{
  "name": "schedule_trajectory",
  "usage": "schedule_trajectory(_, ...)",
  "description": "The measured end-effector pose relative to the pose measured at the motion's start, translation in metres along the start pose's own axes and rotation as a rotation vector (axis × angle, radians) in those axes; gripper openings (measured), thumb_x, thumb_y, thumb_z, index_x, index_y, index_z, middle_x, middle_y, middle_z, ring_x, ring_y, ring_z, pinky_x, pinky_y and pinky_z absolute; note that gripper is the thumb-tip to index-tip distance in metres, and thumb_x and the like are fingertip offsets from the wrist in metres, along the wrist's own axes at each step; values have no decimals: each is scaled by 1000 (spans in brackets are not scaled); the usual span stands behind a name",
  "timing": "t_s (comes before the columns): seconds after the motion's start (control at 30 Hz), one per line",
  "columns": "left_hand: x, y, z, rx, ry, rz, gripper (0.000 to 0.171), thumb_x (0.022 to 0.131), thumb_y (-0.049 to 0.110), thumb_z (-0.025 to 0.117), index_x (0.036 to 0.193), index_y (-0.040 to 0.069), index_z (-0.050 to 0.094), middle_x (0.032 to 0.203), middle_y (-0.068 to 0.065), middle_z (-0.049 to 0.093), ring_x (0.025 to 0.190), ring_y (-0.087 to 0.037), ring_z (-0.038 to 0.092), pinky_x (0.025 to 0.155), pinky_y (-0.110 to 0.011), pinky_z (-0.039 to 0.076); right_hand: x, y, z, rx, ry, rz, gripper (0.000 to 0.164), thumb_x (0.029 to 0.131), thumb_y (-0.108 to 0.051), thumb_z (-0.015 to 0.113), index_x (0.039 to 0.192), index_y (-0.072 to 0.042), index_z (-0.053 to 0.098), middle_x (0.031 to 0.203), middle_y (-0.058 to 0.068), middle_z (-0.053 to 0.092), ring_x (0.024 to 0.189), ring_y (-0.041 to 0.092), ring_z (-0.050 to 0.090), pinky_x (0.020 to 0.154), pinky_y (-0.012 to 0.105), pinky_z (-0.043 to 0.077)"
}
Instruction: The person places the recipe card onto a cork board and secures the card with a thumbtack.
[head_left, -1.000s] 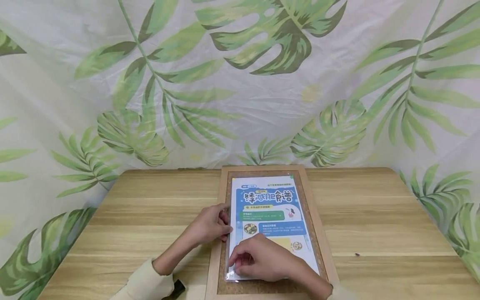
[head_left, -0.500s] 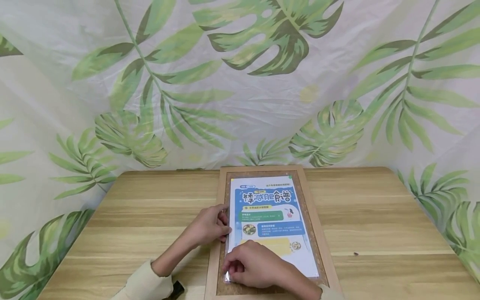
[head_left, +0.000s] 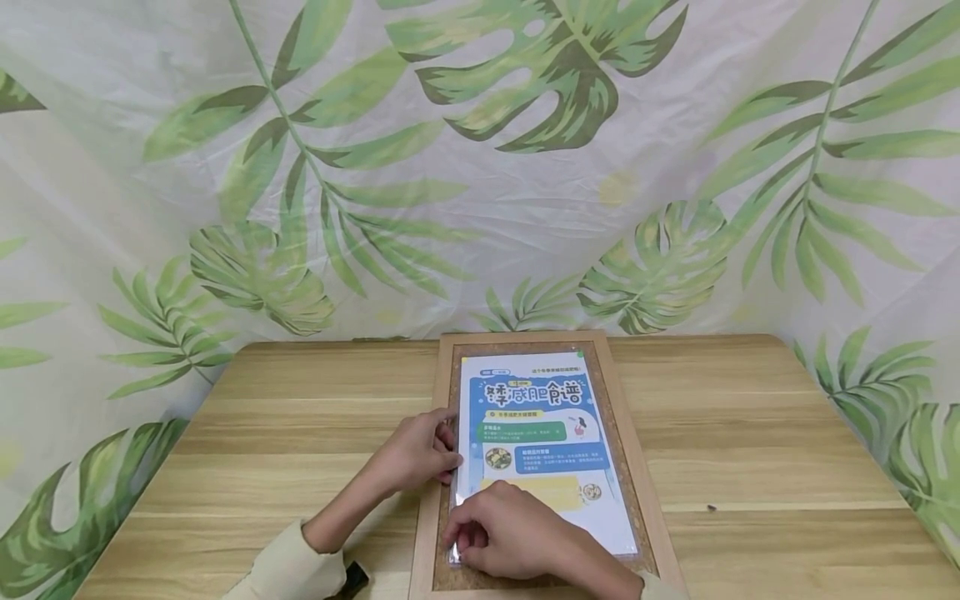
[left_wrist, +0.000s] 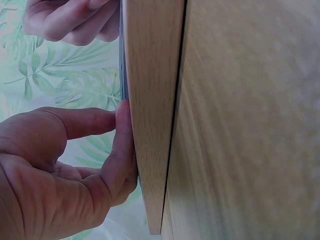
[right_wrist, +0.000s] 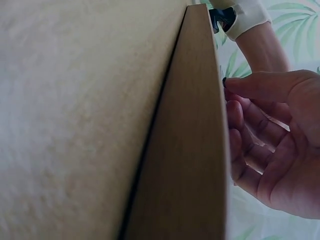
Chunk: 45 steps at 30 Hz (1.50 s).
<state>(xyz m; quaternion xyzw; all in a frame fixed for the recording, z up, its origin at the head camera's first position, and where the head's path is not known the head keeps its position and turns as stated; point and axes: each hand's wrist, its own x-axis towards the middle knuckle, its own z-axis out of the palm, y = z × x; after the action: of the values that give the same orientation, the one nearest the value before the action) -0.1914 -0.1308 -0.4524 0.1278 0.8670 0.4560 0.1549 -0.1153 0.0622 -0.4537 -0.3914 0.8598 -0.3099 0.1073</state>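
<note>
Two hands are at work in the head view, on the printed sheet, which lies on the framed board. The left hand is loosely bent, not closed, and its fingertips rest at the sheet's left edge. Compared with one second ago, this hand keeps its place, but the right hand is nearer to the lower left corner. I judge from this that the work is now concentrated at that corner. Beyond both hands, a yellow dot and a green dot mark the sheet's upper corners.

In the left wrist view, the left thumb and forefinger come together beside the frame's edge; the right hand's curled fingers are behind.

In the right wrist view, a small dark thing is at the right thumb's tip; whether the fingers pinch it, I cannot tell.
</note>
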Motion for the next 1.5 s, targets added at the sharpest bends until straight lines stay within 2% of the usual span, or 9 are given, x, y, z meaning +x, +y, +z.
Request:
schedule_trajectory(0.17, 0, 0, 0, 4, -3, -6, 71, 90, -10, 76, 153, -14, 46, 89, -12, 68, 61, -17, 69, 55, -29, 64, 0, 1, -1, 3, -2, -21, 19, 90, -4, 77, 98, -21, 83, 80, -19, 68, 69, -16, 52, 63, 2, 48)
schedule_trajectory(0.47, 1, 1, -1, 6, -8, -3, 71, 90, -9, 75, 154, -14, 45, 91, -11, 69, 62, -16, 69, 56, -29, 63, 1, 2, 1, -9, -17, -117, 23, 90, -3, 78, 97, -23, 85, 88, -17, 75, 74, -20, 53, 67, -1, 48)
schedule_trajectory(0.9, 1, 2, 0, 18, -3, -2, 69, 90, -9, 75, 153, -13, 47, 89, -12, 68, 61, -17, 68, 55, -28, 62, 2, 5, 4, 43, -25, -18, 20, 91, -3, 78, 101, -21, 83, 80, -19, 71, 71, -18, 56, 66, 3, 51)
schedule_trajectory(1.13, 0, 2, -1, 9, -7, -7, 68, 90, -9, 75, 153, -12, 48, 89, -12, 68, 62, -17, 68, 55, -29, 63, 2, 4, 7, 33, -7, -9, 18, 92, -5, 77, 97, -21, 82, 77, -20, 69, 68, -18, 53, 64, 2, 49)
schedule_trajectory(1.5, -1, 4, -1, -1, -5, -10, 69, 90, -9, 76, 153, -12, 47, 89, -12, 68, 63, -17, 68, 55, -28, 63, 3, 4, 7, 96, 29, 87, 23, 85, -1, 74, 93, -21, 82, 71, -23, 65, 61, -17, 53, 59, 6, 51)
